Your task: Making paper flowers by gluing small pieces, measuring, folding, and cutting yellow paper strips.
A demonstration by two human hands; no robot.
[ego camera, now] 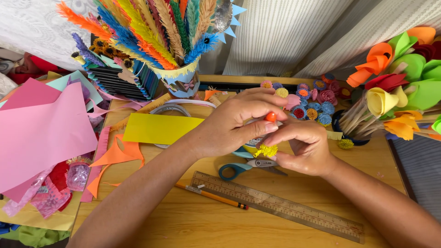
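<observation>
at frame centre the left hand (232,124) pinches an orange-capped glue bottle (270,117); right hand (305,147) fingers pinch a light, crushable yellow fringed paper flower (267,150), best held at its base.

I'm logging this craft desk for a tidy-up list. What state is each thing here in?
left hand: pinching a glue bottle's orange tip
right hand: holding a small yellow fringed paper flower
scissors: lying on the table, blades shut
pencil: lying flat beside the ruler
ruler: lying flat, slanted
yellow paper strip: flat, uncut
pink paper sheet: loose, overhanging the table edge
rolled paper flowers: finished, clustered together
</observation>
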